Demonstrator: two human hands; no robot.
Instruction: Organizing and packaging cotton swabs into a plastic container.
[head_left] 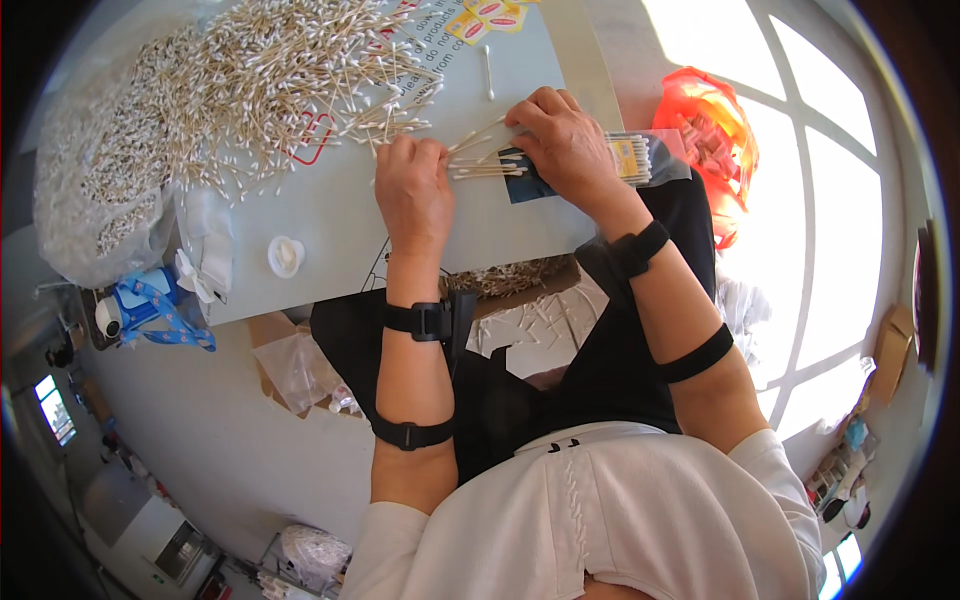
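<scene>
Several cotton swabs (487,168) with pale sticks and white tips stretch between my two hands over the table. My left hand (412,190) is closed in a pinch at their left ends. At their right side my right hand (568,145) has its fingers curled around some of the sticks. Under and beside the right hand lies a clear pack of cotton swabs (643,160) with a yellow label. A dark blue piece (530,182) shows below the right fingers. One loose cotton swab (489,72) lies farther off.
A large heap of cotton swabs (270,80) spills from a clear plastic bag (70,190) on the grey table (335,215). Yellow labels (490,18) lie at the far edge. A small white cup (286,256) stands near the front edge. A red bag (712,140) is at the right.
</scene>
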